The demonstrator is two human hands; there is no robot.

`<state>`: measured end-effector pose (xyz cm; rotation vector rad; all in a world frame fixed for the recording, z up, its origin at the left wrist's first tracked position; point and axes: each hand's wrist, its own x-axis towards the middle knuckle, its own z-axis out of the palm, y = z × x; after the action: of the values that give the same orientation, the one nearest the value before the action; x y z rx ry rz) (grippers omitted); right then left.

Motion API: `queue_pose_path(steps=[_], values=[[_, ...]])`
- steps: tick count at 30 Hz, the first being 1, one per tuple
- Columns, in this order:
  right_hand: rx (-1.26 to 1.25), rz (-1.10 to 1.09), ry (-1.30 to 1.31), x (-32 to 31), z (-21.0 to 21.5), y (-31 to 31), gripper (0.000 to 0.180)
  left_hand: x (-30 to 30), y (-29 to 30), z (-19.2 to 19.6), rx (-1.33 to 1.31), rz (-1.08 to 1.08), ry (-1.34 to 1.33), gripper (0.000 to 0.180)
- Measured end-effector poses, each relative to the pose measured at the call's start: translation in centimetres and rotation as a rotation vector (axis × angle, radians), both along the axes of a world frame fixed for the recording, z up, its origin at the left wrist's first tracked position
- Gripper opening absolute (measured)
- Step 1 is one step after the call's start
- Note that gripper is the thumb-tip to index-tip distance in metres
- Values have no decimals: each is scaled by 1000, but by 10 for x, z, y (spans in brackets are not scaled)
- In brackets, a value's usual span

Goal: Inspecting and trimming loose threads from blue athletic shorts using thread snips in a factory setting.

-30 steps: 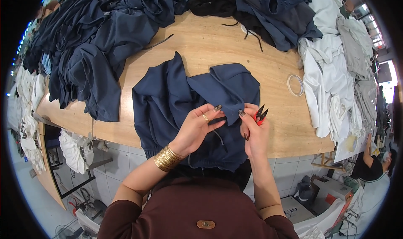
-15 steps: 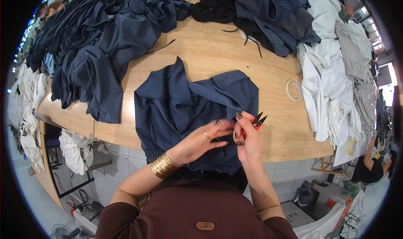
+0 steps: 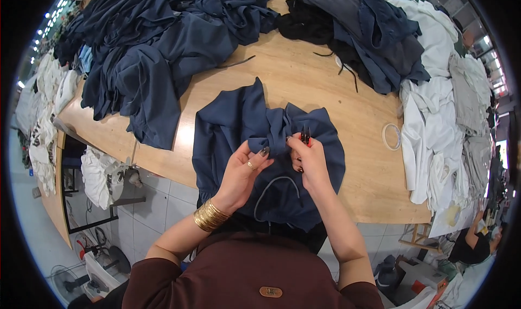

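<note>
Navy garment (image 3: 239,130) under trimming on the desk (image 3: 304,81).
Our left hand (image 3: 244,168) fingers pinch its fabric; right hand (image 3: 306,157) grips red-handled snips (image 3: 305,136); navy heaps (image 3: 163,32), tape roll (image 3: 391,136) surround.

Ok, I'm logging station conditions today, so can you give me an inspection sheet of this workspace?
Surface: wooden table, bare in the middle.
Job's things: navy garment spread at the near edge; a small red-handled tool in the right hand.
Clutter: dark blue fabric heap on the left, white and grey garments on the right, tape roll.
Grippers: left hand pinches a fold of the garment; right hand grips the tool at the same fold.
Cables: a dark cord on the table.
Surroundings: tiled floor, another person lower right.
</note>
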<state>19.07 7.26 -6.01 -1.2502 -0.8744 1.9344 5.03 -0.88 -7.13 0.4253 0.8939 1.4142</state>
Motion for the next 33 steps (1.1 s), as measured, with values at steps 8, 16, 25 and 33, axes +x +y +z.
queue_pose_path(steps=[8, 16, 25, 33], values=[[221, 228, 9, -20, 9, -28, 15, -25, 9, 27, 61, 267, -58, 14], [1019, 195, -608, 1, 56, -27, 32, -28, 4, 38, 87, 148, 16, 28], [1362, 128, -788, -6, 49, -26, 17, -24, 4, 43, 79, 109, 12, 31], [1373, 127, -890, -6, 54, -28, 17, -19, 4, 48, 47, 138, 64, 30]])
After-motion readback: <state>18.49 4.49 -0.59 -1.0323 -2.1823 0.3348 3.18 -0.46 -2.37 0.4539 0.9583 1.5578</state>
